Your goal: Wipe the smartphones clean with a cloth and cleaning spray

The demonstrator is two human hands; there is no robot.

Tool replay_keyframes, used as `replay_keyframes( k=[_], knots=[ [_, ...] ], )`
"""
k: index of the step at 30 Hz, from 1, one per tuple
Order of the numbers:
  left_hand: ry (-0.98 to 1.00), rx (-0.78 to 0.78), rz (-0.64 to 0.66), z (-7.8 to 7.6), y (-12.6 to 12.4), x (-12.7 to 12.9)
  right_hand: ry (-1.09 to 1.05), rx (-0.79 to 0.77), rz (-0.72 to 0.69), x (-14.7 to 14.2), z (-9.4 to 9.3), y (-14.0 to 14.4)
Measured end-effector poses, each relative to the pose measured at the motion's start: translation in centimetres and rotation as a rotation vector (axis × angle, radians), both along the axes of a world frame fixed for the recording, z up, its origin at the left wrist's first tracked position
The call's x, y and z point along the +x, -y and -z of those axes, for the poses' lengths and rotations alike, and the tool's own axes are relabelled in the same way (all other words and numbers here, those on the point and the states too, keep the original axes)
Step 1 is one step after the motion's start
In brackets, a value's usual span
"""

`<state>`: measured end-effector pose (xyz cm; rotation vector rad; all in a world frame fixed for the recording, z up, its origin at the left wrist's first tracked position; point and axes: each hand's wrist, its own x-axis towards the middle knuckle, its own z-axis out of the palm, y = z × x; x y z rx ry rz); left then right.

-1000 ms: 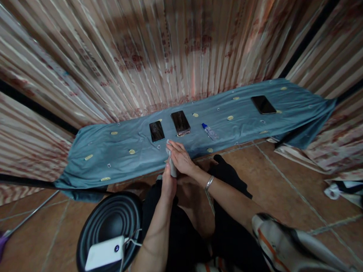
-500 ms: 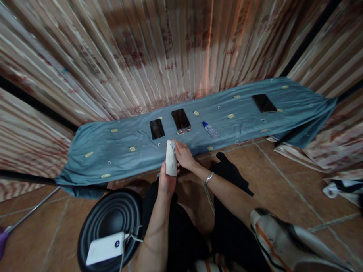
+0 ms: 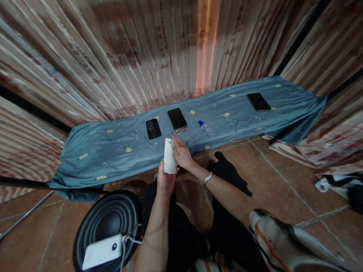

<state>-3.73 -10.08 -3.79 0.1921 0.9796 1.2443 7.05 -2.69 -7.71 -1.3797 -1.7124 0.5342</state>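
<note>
Gripping a white phone [image 3: 170, 161] upright at the frame's centre, the left hand [image 3: 165, 180] closes around its lower end while the right hand [image 3: 182, 155] fingers rest on its edge, above the blue cloth [image 3: 116, 148].

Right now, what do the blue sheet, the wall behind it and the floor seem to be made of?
The blue sheet looks like soft matte cloth: it wrinkles and drapes at its ends. The wall seems to be corrugated metal sheeting, ribbed, with a dull sheen and reddish stains, perhaps rust. The floor looks like glazed brown tile, with grout lines.
</note>
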Motion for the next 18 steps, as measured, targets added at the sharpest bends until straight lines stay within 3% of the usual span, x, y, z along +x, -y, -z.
replay_keyframes(
  k=[10,18],
  knots=[
    [0.047,0.096,-0.013,-0.1,0.0,-0.1,0.077,0.122,-0.135,-1.2,0.1,1.7],
    [0.008,0.039,-0.002,-0.4,-0.1,0.3,0.077,0.074,-0.097,-0.8,-0.1,1.0]
  ],
)
